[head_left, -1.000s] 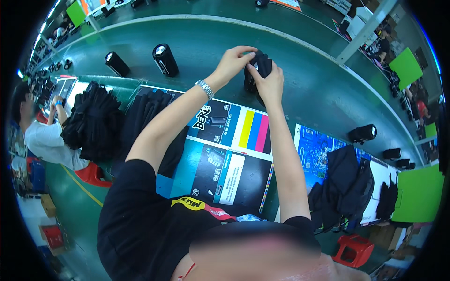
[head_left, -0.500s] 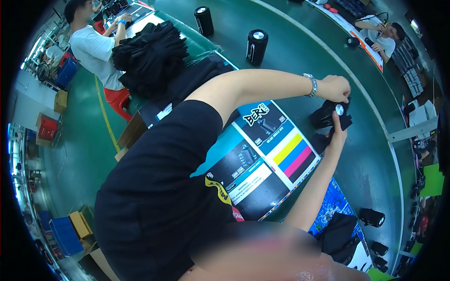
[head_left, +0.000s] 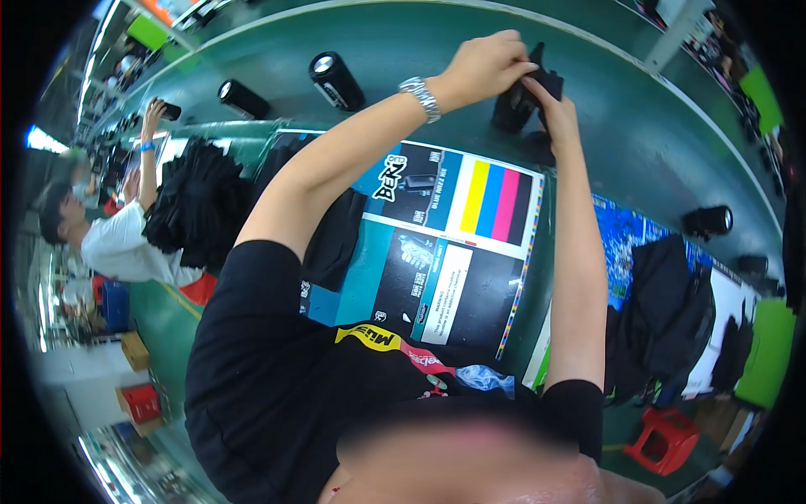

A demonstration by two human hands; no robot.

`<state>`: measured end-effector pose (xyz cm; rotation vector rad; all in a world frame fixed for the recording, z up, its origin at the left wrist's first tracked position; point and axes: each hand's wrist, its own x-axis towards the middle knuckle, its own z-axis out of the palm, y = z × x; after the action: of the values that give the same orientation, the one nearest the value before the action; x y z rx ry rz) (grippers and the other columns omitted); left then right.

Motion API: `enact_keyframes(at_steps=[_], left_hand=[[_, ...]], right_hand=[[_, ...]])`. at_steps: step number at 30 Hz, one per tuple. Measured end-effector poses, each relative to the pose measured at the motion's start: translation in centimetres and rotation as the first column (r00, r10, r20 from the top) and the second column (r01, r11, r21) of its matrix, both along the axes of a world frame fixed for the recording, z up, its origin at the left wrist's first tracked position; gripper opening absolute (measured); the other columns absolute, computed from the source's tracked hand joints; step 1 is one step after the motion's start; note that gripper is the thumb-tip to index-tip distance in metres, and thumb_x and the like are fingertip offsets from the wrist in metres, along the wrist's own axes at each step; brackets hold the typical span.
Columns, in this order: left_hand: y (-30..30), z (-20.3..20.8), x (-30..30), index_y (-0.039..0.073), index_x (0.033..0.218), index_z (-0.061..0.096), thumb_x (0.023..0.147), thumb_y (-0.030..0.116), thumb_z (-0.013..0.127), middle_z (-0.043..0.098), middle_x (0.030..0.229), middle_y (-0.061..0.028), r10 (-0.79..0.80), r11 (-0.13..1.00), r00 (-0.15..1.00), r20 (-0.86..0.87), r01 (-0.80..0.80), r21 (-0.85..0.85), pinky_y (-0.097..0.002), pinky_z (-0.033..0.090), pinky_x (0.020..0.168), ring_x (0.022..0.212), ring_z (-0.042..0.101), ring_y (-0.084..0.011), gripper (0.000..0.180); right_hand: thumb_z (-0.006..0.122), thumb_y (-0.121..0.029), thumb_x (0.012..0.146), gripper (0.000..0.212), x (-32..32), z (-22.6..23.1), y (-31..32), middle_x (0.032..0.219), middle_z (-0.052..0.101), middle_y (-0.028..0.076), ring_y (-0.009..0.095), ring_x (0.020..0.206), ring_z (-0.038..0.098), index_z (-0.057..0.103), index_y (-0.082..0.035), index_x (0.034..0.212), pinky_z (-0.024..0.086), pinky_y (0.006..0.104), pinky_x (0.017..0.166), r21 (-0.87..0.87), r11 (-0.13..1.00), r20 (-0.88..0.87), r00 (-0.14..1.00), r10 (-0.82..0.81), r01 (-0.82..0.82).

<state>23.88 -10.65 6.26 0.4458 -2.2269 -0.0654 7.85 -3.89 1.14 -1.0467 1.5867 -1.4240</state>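
At the far side of the bench, both hands meet over a dark bundle. It looks like a black cloth pouch [head_left: 510, 111] around a cylinder, whose round end is hidden. My left hand [head_left: 489, 65], wearing a metal watch, pinches the cloth near its pointed top. From the right, my right hand [head_left: 557, 118] closes on the cloth with thumb and fingers. A black cylindrical speaker [head_left: 336, 81] with a silver disc on its end stands left of my hands, and another speaker [head_left: 243, 99] is farther left.
Under my arms lies a printed sheet [head_left: 478, 286] with colour bars. A heap of black cloth [head_left: 201, 202] fills the left side, near a co-worker in white [head_left: 138, 244]. More black cloth [head_left: 667, 286] and a speaker [head_left: 708, 221] are on the right, with a red stool [head_left: 663, 441] below.
My view has turned, so the bench now runs across it. The speaker's silver end, visible before between my hands, is out of sight; my fingers have come together at the cloth's top.
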Motion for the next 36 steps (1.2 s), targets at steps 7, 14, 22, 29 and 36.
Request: enact_keyframes(at_steps=[7,14,22,29,36], left_hand=[[0.4,-2.4,1.6,0.001,0.081,0.066,0.081,0.018,0.071,0.056,0.075,-0.0065,-0.054,0.962,0.987,-0.153,0.092,0.255,-0.0271,0.045,0.057,0.064,0.055,-0.0160,0.018],[-2.6,-4.7,-3.1,0.001,0.108,0.062,0.091,0.041,0.056,0.064,0.102,-0.0095,0.195,0.479,0.741,-0.643,0.501,0.721,-0.0290,0.048,0.081,0.094,0.061,-0.0158,0.044],[-0.2,-7.3,-8.2,-0.005,0.095,0.065,0.099,0.048,0.029,0.067,0.095,-0.0144,0.160,0.197,0.678,-0.718,0.691,0.696,-0.0281,0.048,0.082,0.089,0.062,-0.0173,0.064],[1.0,-11.8,-9.2,-0.003,0.093,0.066,0.098,0.035,0.039,0.066,0.087,-0.0084,0.366,0.182,0.618,-0.696,0.686,0.704,-0.0241,0.045,0.079,0.081,0.060,-0.0124,0.047],[0.1,-11.6,-7.2,-0.003,0.108,0.057,0.099,0.040,0.039,0.067,0.096,-0.0109,0.404,0.274,0.710,-0.577,0.508,0.816,-0.0256,0.046,0.076,0.082,0.060,-0.0135,0.048]], right_hand=[[0.083,-0.029,0.062,0.052,-1.7,0.5,3.9,0.091,0.066,0.007,0.016,0.084,0.059,0.066,0.002,0.100,0.045,0.0274,0.079,0.112,0.967,-0.274,0.928,0.252,-0.229],[0.062,-0.009,0.080,0.013,-6.0,-3.5,-1.3,0.080,0.068,0.009,0.018,0.068,0.063,0.065,0.001,0.088,0.049,0.0311,0.065,-0.056,0.913,0.251,0.891,-0.378,0.403],[0.063,-0.026,0.087,0.026,-1.9,-2.7,-5.3,0.069,0.058,0.004,0.012,0.062,0.054,0.064,-0.002,0.077,0.041,0.0248,0.057,-0.202,0.869,0.405,0.846,-0.346,0.452],[0.065,-0.021,0.083,0.029,-4.2,-10.1,-4.7,0.079,0.066,0.009,0.013,0.070,0.058,0.067,0.007,0.091,0.046,0.0298,0.067,-0.224,0.857,0.282,0.872,-0.399,0.465],[0.067,-0.038,0.084,0.036,-6.3,-7.2,-3.1,0.074,0.062,0.007,0.015,0.064,0.057,0.062,-0.002,0.083,0.046,0.0300,0.061,-0.078,0.784,0.077,0.787,-0.611,0.616]])
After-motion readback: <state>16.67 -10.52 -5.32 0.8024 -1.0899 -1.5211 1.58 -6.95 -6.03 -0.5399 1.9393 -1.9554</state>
